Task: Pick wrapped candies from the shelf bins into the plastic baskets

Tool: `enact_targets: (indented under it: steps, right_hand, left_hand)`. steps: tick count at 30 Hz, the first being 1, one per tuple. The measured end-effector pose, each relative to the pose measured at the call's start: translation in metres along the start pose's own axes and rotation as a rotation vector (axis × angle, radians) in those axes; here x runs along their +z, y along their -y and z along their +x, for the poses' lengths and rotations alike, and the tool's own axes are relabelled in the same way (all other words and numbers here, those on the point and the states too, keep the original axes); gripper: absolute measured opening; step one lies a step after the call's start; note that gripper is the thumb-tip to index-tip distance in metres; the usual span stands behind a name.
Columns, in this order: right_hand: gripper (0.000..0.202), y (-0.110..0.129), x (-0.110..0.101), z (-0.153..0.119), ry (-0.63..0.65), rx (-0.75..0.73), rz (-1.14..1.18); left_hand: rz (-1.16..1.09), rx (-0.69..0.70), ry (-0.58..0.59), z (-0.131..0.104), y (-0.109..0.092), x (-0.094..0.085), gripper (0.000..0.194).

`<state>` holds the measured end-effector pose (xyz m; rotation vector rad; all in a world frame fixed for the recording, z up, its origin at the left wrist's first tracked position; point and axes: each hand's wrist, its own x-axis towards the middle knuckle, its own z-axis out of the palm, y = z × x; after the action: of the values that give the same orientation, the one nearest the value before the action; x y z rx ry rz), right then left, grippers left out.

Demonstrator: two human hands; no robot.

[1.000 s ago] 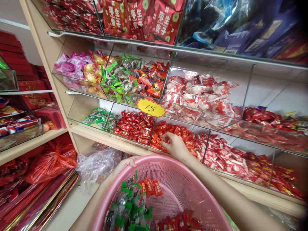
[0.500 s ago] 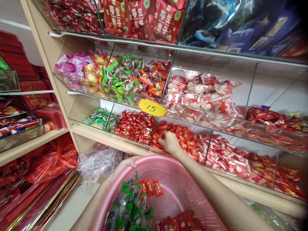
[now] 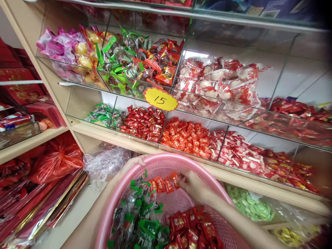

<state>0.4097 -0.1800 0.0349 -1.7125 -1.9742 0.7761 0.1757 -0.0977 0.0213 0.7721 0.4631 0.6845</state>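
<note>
My left hand point(image 3: 133, 163) grips the rim of a pink mesh basket point(image 3: 178, 159) at its upper left. Inside the basket, my right hand point(image 3: 190, 185) pinches a small orange-red candy packet point(image 3: 175, 180) beside a short row of similar packets point(image 3: 160, 184). Green-and-clear wrapped candies point(image 3: 145, 221) fill the basket's left side, and dark red wrapped candies point(image 3: 193, 228) are heaped at the bottom right. Behind the basket, a shelf compartment holds a pile of the orange-red packets point(image 3: 185, 136).
Glass-fronted shelves point(image 3: 137, 136) with sorted candies span the view. A yellow tag point(image 3: 160, 99) reading 15 hangs from the middle shelf. Below are a clear plastic bag point(image 3: 106, 164), a red bag point(image 3: 58, 160) at left and green packets point(image 3: 249, 204) at right.
My right hand has moved from the orange-red candy compartment down into the basket, with a packet in its fingers. The view has tilted down, showing more of the basket.
</note>
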Motion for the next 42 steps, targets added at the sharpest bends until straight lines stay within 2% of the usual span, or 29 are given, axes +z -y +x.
enact_targets:
  steps: [2, 5, 12, 15, 16, 18, 21, 23, 27, 31, 34, 36, 39, 42]
  right_hand:
    - [0.006, -0.017, 0.011, 0.005, 0.028, 0.046, -0.081]
    - [0.015, -0.029, 0.018, 0.011, 0.046, 0.061, -0.111]
    - [0.021, -0.024, 0.03, 0.011, -0.023, 0.061, -0.167]
    - [0.015, -0.003, 0.013, 0.009, -0.077, -0.03, -0.25]
    - [0.011, 0.008, 0.003, 0.01, -0.089, -0.073, -0.253]
    - [0.018, 0.032, -0.022, 0.019, -0.107, -0.152, -0.204]
    - [0.019, 0.06, -0.056, 0.049, -0.316, -0.185, -0.172]
    - [0.016, 0.069, -0.068, 0.075, -0.417, -0.15, -0.176]
    - [0.017, 0.066, -0.063, 0.119, -0.407, -0.032, -0.146]
    - [0.018, 0.057, -0.048, 0.135, -0.379, 0.024, -0.08]
    - [0.018, 0.055, -0.049, 0.129, -0.382, -0.015, 0.017]
    - [0.017, 0.056, -0.056, 0.115, -0.395, -0.076, 0.105]
    - [0.019, 0.059, -0.065, 0.076, -0.396, -0.135, 0.264]
    - [0.025, 0.058, -0.058, 0.028, -0.294, -0.119, 0.438]
  left_hand:
    - [0.002, -0.009, -0.018, 0.0, 0.0, 0.0, 0.063]
    - [0.009, -0.008, -0.032, 0.0, -0.002, 0.0, 0.063]
    - [0.01, 0.006, -0.059, -0.003, -0.003, 0.002, 0.062]
    - [0.006, -0.004, -0.065, -0.004, -0.003, 0.002, 0.063]
    - [0.007, -0.007, -0.059, -0.004, -0.002, 0.002, 0.064]
    - [0.014, -0.008, -0.047, -0.003, -0.002, 0.0, 0.064]
    - [0.014, -0.008, -0.054, -0.002, -0.001, -0.002, 0.064]
    - [0.001, -0.011, -0.061, -0.002, -0.002, -0.002, 0.064]
    - [-0.024, -0.02, -0.059, -0.003, -0.005, 0.001, 0.063]
    - [-0.011, -0.001, -0.06, -0.002, -0.005, 0.0, 0.062]
    - [-0.006, -0.001, -0.04, -0.001, -0.004, -0.001, 0.063]
    - [0.0, 0.004, -0.046, -0.001, -0.003, -0.002, 0.063]
    - [0.011, 0.016, -0.046, -0.002, -0.002, -0.003, 0.062]
    - [-0.006, 0.015, 0.016, -0.002, -0.002, -0.003, 0.063]
